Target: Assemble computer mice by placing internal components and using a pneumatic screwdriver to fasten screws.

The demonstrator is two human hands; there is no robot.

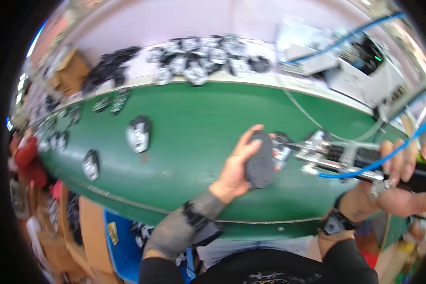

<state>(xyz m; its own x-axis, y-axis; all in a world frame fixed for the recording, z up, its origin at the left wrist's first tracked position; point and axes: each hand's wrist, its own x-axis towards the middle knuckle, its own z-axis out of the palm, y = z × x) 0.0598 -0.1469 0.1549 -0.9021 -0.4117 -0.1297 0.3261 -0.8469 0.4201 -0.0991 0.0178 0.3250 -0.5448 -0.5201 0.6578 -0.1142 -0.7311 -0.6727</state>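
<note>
My left hand [234, 170] grips a dark grey, oval computer mouse [260, 164] above the green bench, its smooth broad side turned toward me. My right hand [404, 187] is wrapped round a power screwdriver [348, 158] with a metal front fitting and a blue air hose [388, 158]. The screwdriver lies nearly level and points left at the mouse's far side. Whether its tip touches the mouse is hidden. Just behind the mouse, a blurred black and silver part [282, 150] shows beside the tip.
Two black and silver mice [139, 134] [91, 165] lie on the green bench [189, 113] at left. Rows of mouse parts [194, 73] cover the white back shelf. White boxes [359, 78] stand back right. A blue bin [120, 258] sits below the front edge. Another person in red [29, 163] is far left.
</note>
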